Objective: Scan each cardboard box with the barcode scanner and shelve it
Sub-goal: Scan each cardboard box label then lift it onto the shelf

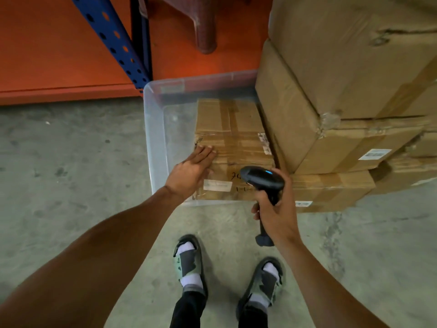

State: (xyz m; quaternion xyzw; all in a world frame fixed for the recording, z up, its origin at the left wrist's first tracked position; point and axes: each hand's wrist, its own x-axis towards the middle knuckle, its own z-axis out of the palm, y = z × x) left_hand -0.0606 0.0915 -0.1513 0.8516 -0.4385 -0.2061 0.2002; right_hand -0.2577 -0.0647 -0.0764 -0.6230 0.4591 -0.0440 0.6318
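Grey concrete floor (71,162), scuffed and stained, with an orange shelf deck (59,55) and a blue perforated upright (113,41) at the far left.

Right hand (276,209) closed in a full grip around the handle of a black barcode scanner (262,181), head tipped forward and down toward the box below, a small blue light lit on top. Left hand (191,171) flat and open, fingers stretched, palm resting on the near left part of a cardboard box (231,147); nothing held in that grip.

Box lying inside a clear plastic bin (153,138) on the floor, pushed to the bin's right side, taped across the top, with a pale label (217,185) near the front edge just beside the left hand and some handwriting next to it, too blurred to read. Torn white sticker on the box's right edge.

Just right of the bin, a stack of larger cardboard boxes (354,67), touching or nearly touching the bin wall, white labels on two of the lower ones. Behind the bin, the leg of a reddish-brown plastic stool (203,27) on the orange deck.

At the bottom, two feet in green-grey sandals (189,268) over white socks, dark trouser legs.
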